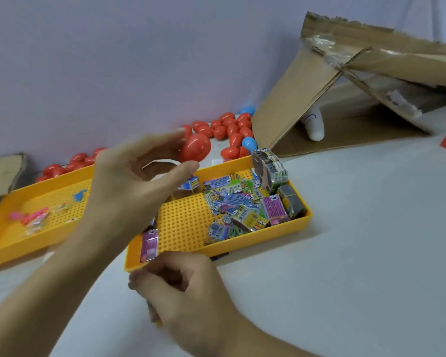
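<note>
- The red egg-shaped plastic capsule (197, 148) sits at the very tips of the left hand (129, 181). It is between the forefinger above and the thumb below, beyond the palm and not inside it.
- The left hand seems to pinch the capsule lightly with only these two tips. The picture is blurred there, so the contact is not fully sharp.
- The capsule is up in the air, above the far rim of the yellow perforated plastic tray (183, 222), and in front of the heap of red and blue plastic eggs (232, 130) that lies by the wall.
- The capsule is smooth, shiny and closed, with its longer axis a little tilted.
- The left forearm comes from the lower left and crosses over the tray. The wrist is raised, the palm turns to the right, and the other fingers are loosely stretched.
- The right hand (188, 287) rests low on the white table (345, 228), touching the near corner of the tray. Its fingers are curled inward, and I cannot tell if they hold something.
- Small colourful printed paper packets (232, 199) fill the right part of the tray.
- A second yellow plastic tray (23, 251) stands just beside it on the left.
- An opened brown cardboard box (294, 104) lies behind on the right.
</note>
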Demonstrator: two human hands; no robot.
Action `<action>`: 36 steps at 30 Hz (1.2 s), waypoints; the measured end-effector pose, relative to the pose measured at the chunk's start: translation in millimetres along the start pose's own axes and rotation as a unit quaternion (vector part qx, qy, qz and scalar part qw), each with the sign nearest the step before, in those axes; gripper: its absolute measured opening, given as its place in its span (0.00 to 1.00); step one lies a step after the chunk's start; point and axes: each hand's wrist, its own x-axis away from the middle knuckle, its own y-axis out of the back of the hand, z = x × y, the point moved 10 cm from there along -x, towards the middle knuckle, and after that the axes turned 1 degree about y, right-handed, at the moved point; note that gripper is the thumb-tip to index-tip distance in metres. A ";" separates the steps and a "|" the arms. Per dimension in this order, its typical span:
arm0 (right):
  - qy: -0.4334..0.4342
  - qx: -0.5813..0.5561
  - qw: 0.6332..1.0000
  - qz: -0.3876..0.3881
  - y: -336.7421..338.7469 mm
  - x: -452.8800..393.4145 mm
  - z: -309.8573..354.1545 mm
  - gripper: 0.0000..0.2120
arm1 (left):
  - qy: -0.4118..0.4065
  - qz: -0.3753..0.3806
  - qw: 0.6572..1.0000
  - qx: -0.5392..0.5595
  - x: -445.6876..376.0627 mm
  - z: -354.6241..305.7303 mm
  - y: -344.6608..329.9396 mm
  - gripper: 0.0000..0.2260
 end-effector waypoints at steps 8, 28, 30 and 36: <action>0.022 -0.056 0.998 -0.028 9.0 10.5 18.0 0.14 | -0.035 -0.084 0.991 0.099 100.6 1.2 34.8 0.17; -0.055 0.005 0.998 -0.021 27.7 17.1 23.0 0.14 | 0.160 -0.065 0.967 0.187 144.4 59.5 32.2 0.11; -0.058 0.005 0.998 -0.018 28.7 16.5 23.0 0.16 | 0.165 -0.068 0.964 0.197 144.1 61.1 32.2 0.10; -0.051 0.014 0.999 -0.004 28.8 16.2 24.8 0.16 | 0.158 -0.093 0.956 0.229 144.5 62.3 34.7 0.10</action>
